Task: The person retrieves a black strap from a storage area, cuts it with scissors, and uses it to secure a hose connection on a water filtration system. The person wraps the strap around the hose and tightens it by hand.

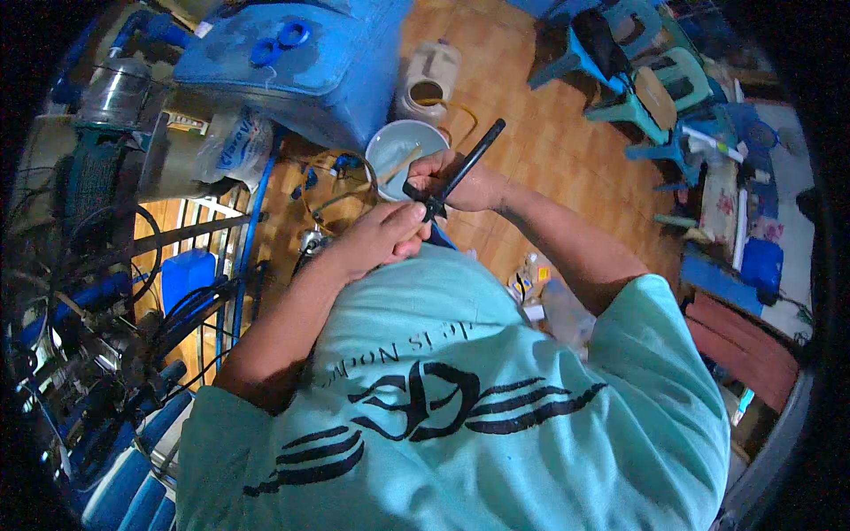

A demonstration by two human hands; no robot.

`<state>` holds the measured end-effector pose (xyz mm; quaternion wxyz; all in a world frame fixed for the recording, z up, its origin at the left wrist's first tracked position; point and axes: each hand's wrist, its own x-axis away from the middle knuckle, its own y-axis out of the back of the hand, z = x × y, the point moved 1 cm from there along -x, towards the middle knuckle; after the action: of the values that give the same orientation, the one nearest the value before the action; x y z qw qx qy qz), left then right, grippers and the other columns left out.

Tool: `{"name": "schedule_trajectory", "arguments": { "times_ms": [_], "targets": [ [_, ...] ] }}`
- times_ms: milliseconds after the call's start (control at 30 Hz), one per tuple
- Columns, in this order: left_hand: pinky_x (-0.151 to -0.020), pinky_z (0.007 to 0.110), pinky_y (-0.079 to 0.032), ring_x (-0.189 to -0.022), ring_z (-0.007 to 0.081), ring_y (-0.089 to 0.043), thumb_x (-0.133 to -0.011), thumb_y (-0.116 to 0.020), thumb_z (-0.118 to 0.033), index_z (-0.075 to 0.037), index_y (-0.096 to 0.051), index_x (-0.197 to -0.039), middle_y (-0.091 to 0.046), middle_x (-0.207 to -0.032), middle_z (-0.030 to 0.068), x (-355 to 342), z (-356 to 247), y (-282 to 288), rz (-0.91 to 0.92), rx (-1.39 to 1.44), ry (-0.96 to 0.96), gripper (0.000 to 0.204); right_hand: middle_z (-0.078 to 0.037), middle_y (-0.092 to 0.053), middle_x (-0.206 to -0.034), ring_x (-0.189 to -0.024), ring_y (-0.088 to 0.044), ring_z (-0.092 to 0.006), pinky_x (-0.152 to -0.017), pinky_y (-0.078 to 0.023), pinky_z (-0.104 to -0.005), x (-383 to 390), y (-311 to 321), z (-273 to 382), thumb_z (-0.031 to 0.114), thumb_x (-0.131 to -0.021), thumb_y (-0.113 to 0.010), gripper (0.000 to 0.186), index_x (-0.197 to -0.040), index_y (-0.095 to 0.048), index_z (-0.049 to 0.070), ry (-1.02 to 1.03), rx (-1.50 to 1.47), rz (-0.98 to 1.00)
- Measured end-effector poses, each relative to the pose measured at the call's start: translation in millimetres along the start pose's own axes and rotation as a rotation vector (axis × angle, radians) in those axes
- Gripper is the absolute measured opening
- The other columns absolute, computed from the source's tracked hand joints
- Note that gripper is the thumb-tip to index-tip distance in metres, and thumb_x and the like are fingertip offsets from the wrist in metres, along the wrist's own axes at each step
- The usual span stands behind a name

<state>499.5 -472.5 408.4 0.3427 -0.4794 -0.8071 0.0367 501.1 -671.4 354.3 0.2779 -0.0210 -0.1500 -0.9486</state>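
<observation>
In front of my belly both hands work at a slim black rod (478, 152), which slants up and to the right. My left hand (385, 237) is closed round its lower end, thumb on top. My right hand (456, 181) lies just behind the rod with its fingers curled in. At its fingertips is a short black strip (411, 189), and I cannot make out whether it joins the rod. Just beyond the hands a pale round basin (398, 133) stands on the floor, partly hidden by my right hand.
A big blue container (354, 84) stands at the far left, with a cut-open white jug (436, 71) beside it on the tiled floor (505, 71). Dark machinery and cables (106, 327) crowd the left. Teal plastic chairs (651, 97) stand at the far right. Small packets (529, 281) lie by my right arm.
</observation>
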Motion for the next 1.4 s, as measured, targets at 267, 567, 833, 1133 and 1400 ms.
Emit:
{"name": "schedule_trajectory", "arguments": {
  "times_ms": [267,567,833,1133,1400],
  "targets": [
    [-0.043,0.019,-0.028,-0.047,0.0026,-0.037,-0.099,-0.044,-0.04,-0.007,-0.055,-0.083,-0.046,-0.061,-0.0029,0,6,14,0.142,0.098,-0.034,0.038,-0.005,-0.056,-0.065,-0.061,-0.055,-0.0119,-0.054,-0.043,-0.0298,-20,22,53,0.019,-0.091,-0.061,0.022,-0.084,-0.061,-0.002,0.064,-0.084,0.173],
    [-0.049,0.029,-0.04,-0.051,0.0128,-0.048,-0.095,-0.052,-0.027,-0.004,-0.058,-0.081,-0.053,-0.061,0.003,-17,9,10,-0.309,-0.428,-0.277,0.028,-0.012,-0.067,-0.081,-0.067,-0.064,-0.0237,-0.061,-0.05,-0.0372,48,66,80,0.037,-0.09,-0.058,0.038,-0.107,-0.062,0.004,-0.549,0.389,0.183],
    [-0.064,0.047,-0.049,-0.074,0.0385,-0.063,-0.09,-0.054,-0.023,-0.005,-0.064,-0.094,-0.064,-0.078,0.0205,-30,3,9,-0.48,-0.954,-0.49,0.021,-0.004,-0.063,-0.073,-0.057,-0.054,-0.0077,-0.047,-0.042,-0.0231,19,21,107,0.051,-0.095,-0.046,0.048,-0.11,-0.06,0.008,-0.589,-0.283,-0.135],
    [-0.065,0.042,-0.05,-0.073,0.0339,-0.064,-0.09,-0.057,-0.027,-0.01,-0.057,-0.122,-0.066,-0.083,0.0182,-18,10,15,-0.525,-0.814,-0.407,0.036,-0.003,-0.065,-0.078,-0.058,-0.054,-0.0094,-0.045,-0.042,-0.0234,44,-15,79,0.011,-0.088,-0.062,0.015,-0.102,-0.058,0.008,-0.78,-0.569,-0.31],
    [-0.067,0.047,-0.05,-0.081,0.0382,-0.064,-0.091,-0.054,-0.028,-0.011,-0.058,-0.118,-0.066,-0.086,0.0198,-15,6,19,-0.556,-0.869,-0.381,0.032,0.0,-0.056,-0.068,-0.05,-0.049,-0.0091,-0.043,-0.04,-0.0244,43,-11,63,0.011,-0.087,-0.056,0.006,-0.089,-0.061,0.007,-0.783,-0.401,-0.173]
  ]
}}
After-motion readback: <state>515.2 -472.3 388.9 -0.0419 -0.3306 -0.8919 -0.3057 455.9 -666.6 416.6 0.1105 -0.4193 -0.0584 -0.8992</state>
